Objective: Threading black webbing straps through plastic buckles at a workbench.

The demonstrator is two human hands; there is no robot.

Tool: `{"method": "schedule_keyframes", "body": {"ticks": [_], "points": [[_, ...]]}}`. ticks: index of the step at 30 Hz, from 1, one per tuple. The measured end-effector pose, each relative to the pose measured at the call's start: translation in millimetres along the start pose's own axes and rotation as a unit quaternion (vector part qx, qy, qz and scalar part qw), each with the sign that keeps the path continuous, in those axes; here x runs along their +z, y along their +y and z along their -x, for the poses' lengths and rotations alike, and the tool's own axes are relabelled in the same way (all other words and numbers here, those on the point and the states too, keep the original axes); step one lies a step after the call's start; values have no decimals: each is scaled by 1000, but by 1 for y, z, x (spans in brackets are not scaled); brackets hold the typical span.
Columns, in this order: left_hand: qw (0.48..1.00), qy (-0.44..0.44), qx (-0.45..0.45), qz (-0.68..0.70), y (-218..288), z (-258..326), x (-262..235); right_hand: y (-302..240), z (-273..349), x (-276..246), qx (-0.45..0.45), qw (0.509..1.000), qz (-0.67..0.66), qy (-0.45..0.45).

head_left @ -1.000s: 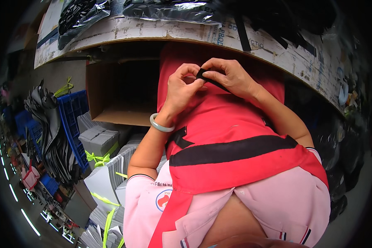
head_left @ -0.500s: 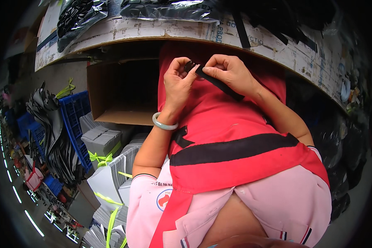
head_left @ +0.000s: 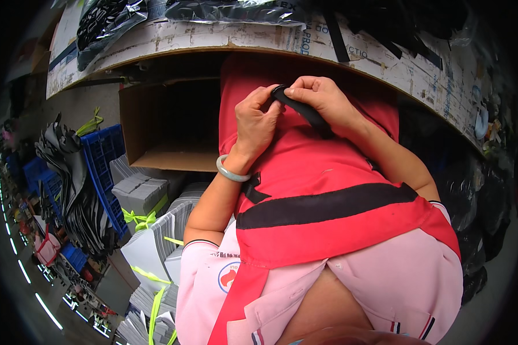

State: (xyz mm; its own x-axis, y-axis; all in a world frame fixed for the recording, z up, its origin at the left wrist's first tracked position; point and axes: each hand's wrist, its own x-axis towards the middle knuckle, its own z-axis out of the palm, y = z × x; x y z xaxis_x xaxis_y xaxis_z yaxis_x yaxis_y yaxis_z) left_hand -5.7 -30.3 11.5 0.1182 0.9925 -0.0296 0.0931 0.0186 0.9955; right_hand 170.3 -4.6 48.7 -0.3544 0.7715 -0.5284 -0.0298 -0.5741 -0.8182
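two hands are in view, and one black strip (head_left: 308, 112) is between them, above the lap of one red apron (head_left: 305, 155). the left hand (head_left: 256, 121) has its thumb and fingers pinched on the strip's upper end; the right hand (head_left: 325, 103) clamps the same strip just beside, thumb against forefinger. the fingertips hide part of that end, where a small dark curve shows, too small to make out. the rest of the strip slants down under the right hand, which covers some of it. one pale bangle (head_left: 232, 169) circles the left wrist.

two clear bags of black pieces lie on the worn white table (head_left: 230, 39), one at the left (head_left: 109, 29) and one near the middle (head_left: 236, 12). at least three loose black bands (head_left: 336, 40) lie to their right, beside a dark heap whose pieces cannot be counted. one open cardboard box (head_left: 172, 158) stands under the table, whose edge cuts across its top. left of it are one blue crate (head_left: 105, 178) on its side, one stack of wavy dark sheets (head_left: 72, 190), and several bundles of grey sheets (head_left: 141, 192) with yellow-green ties (head_left: 139, 219).
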Motion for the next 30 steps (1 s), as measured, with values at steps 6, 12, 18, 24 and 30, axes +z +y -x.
{"method": "schedule_keyframes", "body": {"ticks": [6, 12, 18, 24, 30], "points": [[981, -23, 120, -153, -4, 0, -4, 6, -1, 8, -14, 992, -128, 16], [960, -8, 200, -196, 0, -1, -8, 2, -7, -5, 35, 993, -108, -44], [873, -51, -284, 393, -1, -10, -19, 9, -7, -1, -233, 951, 203, 18], [937, 3, -191, 294, 19, -10, -10, -12, 16, 8, -317, 947, 15, 42], [978, 56, -68, 190, 19, -4, -2, -10, 19, 9, -99, 991, 53, 68]]}}
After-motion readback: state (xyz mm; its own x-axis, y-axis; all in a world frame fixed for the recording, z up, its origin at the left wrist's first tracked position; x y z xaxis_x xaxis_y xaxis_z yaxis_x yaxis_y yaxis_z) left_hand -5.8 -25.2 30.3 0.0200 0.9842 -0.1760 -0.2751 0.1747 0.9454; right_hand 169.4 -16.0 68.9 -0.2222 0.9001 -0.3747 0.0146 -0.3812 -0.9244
